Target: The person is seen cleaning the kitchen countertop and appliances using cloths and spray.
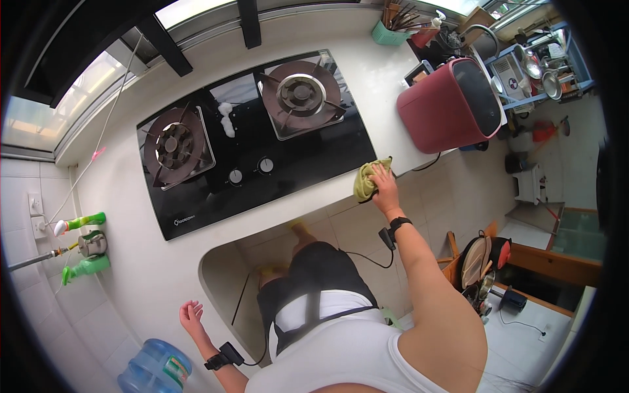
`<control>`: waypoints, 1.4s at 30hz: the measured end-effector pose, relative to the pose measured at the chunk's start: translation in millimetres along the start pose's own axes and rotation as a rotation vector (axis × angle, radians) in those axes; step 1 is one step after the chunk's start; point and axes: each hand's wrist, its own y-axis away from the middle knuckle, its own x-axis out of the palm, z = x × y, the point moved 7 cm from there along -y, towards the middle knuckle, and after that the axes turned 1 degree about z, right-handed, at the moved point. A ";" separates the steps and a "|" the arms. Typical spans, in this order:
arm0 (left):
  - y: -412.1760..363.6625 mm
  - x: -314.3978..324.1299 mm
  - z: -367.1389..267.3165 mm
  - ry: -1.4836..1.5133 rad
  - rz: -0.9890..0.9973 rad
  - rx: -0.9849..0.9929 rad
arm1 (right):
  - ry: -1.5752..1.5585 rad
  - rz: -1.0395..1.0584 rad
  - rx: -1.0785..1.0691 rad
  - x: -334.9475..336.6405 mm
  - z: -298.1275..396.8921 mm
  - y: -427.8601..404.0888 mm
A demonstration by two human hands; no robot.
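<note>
My right hand (385, 188) presses on a folded green cloth (365, 183) at the counter's front edge, just right of the black glass gas hob (245, 152). White foam (226, 119) lies on the hob between the left burner (171, 143) and the right burner (301, 91). Two control knobs sit near the hob's front. Over the counter's left arm is my left hand (191, 312), holding nothing, with its fingers loosely curled and apart.
A red boxy appliance (432, 108) stands right of the hob. Spray bottles (86, 265) are at the left wall. A blue water bottle (155, 367) stands at the lower left. A green basket (388, 34) holds chopsticks at the back.
</note>
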 end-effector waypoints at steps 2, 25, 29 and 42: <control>-6.0 12.0 -10.6 -0.020 0.044 0.027 | -0.023 -0.031 0.127 -8.7 -29.7 -3.1; -68.5 47.6 -53.4 -0.140 0.348 0.227 | -0.160 0.032 -0.592 100.5 284.5 18.2; -68.7 60.6 -49.8 -0.175 0.395 0.223 | 0.019 -0.067 -0.336 54.3 165.3 22.1; 0.7 188.8 -103.5 -0.236 0.582 0.311 | -0.100 -0.088 0.793 -85.2 -136.3 131.0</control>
